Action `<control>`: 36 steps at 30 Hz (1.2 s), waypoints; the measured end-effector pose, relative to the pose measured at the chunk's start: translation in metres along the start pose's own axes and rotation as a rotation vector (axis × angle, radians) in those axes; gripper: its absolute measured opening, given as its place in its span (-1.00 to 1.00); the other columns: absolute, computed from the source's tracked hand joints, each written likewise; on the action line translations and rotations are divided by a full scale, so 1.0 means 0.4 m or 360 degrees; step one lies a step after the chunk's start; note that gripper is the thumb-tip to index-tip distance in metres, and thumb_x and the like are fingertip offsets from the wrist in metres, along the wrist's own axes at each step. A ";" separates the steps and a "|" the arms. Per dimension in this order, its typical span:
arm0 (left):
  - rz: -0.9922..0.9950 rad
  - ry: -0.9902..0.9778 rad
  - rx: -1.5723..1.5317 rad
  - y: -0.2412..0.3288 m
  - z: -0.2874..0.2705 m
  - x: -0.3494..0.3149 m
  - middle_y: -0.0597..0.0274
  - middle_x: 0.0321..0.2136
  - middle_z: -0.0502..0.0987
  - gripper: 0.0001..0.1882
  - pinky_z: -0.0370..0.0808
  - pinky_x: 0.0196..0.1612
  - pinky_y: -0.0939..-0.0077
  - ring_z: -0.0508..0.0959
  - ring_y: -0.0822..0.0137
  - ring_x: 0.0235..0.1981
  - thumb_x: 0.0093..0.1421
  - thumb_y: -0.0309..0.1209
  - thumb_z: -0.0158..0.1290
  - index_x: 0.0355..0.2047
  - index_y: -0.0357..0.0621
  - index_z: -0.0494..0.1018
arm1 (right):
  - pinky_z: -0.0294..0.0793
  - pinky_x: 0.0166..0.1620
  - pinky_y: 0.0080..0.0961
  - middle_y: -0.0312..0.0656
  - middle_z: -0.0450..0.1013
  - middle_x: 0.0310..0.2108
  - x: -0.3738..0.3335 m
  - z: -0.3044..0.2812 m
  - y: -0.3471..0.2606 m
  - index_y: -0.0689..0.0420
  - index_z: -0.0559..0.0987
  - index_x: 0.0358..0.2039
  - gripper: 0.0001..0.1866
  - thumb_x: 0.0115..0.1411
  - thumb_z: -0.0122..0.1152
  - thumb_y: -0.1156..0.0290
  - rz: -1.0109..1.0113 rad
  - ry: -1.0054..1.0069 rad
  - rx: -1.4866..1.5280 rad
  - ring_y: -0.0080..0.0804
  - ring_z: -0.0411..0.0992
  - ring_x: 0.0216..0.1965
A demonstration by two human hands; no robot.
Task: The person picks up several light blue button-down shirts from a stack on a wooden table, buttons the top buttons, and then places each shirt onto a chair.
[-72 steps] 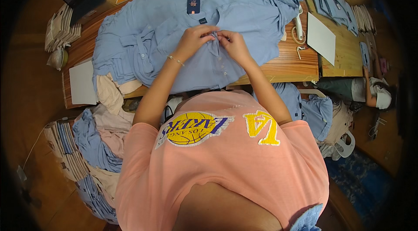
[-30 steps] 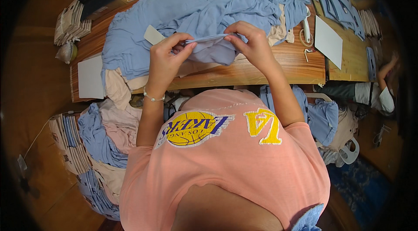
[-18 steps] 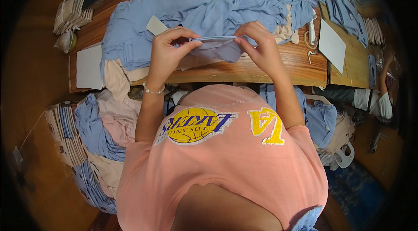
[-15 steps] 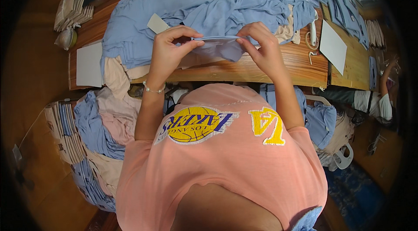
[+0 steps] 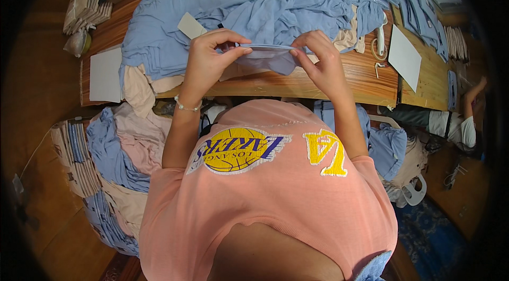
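Between both hands, above the table's near edge, a folded light-blue garment (image 5: 269,57) is stretched level by its upper edge. Its front looks sheer or glossy; whether a clear plastic bag covers it I cannot tell. My left hand (image 5: 211,61) pinches the left end between thumb and fingers. At the right end, my right hand (image 5: 322,61) pinches the same edge. Behind it a large heap of light-blue garments (image 5: 212,3) spreads over the wooden table (image 5: 297,88). A small white card (image 5: 191,25) lies on that heap, just beyond my left hand.
White boards lie at the table's left (image 5: 105,75) and right (image 5: 405,58). Folded blue garments (image 5: 424,13) are stacked at the far right. Beside me on the left are loose clothes (image 5: 140,146) and folded stacks (image 5: 77,159). Another person's arm (image 5: 473,95) shows at the right.
Both hands keep their pinch on the garment. My right hand has shifted slightly right, and the view has moved a little.
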State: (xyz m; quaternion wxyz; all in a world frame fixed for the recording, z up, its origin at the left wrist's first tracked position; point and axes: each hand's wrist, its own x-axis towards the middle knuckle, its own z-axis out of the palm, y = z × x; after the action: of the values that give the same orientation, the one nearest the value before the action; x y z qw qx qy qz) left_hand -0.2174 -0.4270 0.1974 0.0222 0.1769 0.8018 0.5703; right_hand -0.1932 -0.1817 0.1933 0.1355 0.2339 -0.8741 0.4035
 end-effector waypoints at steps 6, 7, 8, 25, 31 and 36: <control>0.0016 0.0011 0.0023 0.004 0.004 -0.004 0.32 -0.46 0.53 -0.85 0.34 -0.42 0.76 0.42 0.59 -0.49 -0.06 -0.65 0.19 -0.41 -0.29 0.57 | 0.34 -0.24 -0.45 -0.14 0.45 -0.43 -0.008 -0.005 -0.003 0.29 0.49 -0.47 -0.88 -0.06 0.25 0.61 -0.0005 -0.0006 0.0023 -0.24 0.39 -0.33; 0.0018 0.0002 0.0017 0.004 0.003 -0.004 0.32 -0.45 0.53 -0.85 0.34 -0.42 0.76 0.41 0.59 -0.49 -0.07 -0.65 0.20 -0.41 -0.29 0.56 | 0.34 -0.25 -0.45 -0.15 0.45 -0.43 -0.009 -0.006 -0.004 0.29 0.50 -0.47 -0.88 -0.07 0.26 0.61 -0.0003 -0.0005 0.0026 -0.25 0.39 -0.33; 0.0017 -0.0008 0.0012 0.004 0.002 -0.004 0.32 -0.45 0.53 -0.84 0.34 -0.42 0.75 0.41 0.59 -0.49 -0.07 -0.65 0.20 -0.41 -0.29 0.56 | 0.34 -0.25 -0.45 -0.15 0.45 -0.44 -0.010 -0.005 -0.004 0.29 0.50 -0.48 -0.88 -0.07 0.26 0.60 -0.0001 -0.0004 0.0031 -0.25 0.39 -0.33; 0.0320 -0.0414 0.0574 0.023 0.067 0.014 0.16 -0.46 0.56 -0.78 0.37 -0.27 0.44 0.51 0.20 -0.40 0.05 -0.30 0.13 -0.38 -0.20 0.53 | 0.30 -0.26 -0.40 -0.23 0.42 -0.51 0.016 0.029 -0.018 0.14 0.53 -0.45 -0.85 -0.10 0.27 0.45 -0.0185 -0.0189 -0.0100 -0.27 0.37 -0.37; 0.0435 -0.0363 0.0778 0.009 0.050 0.002 0.15 -0.45 0.56 -0.82 0.37 -0.29 0.43 0.50 0.17 -0.44 0.06 -0.36 0.12 -0.36 -0.19 0.53 | 0.32 -0.29 -0.37 -0.19 0.41 -0.54 0.020 0.027 -0.011 0.18 0.51 -0.48 -0.87 -0.08 0.26 0.47 -0.0086 -0.0176 0.0006 -0.24 0.36 -0.43; 0.0401 -0.0407 0.0779 -0.008 -0.008 -0.003 0.13 -0.44 0.56 -0.83 0.38 -0.29 0.45 0.50 0.17 -0.45 0.05 -0.40 0.12 -0.35 -0.18 0.54 | 0.34 -0.31 -0.38 -0.16 0.40 -0.56 0.022 0.020 -0.003 0.22 0.51 -0.51 -0.89 -0.07 0.25 0.50 0.0031 -0.0213 0.0094 -0.23 0.36 -0.46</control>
State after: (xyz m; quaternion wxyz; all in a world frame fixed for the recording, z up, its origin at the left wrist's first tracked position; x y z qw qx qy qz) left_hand -0.2179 -0.4312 0.1955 0.0088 0.3453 0.8780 0.3314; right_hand -0.2005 -0.1912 0.1925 0.0657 0.2559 -0.8711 0.4139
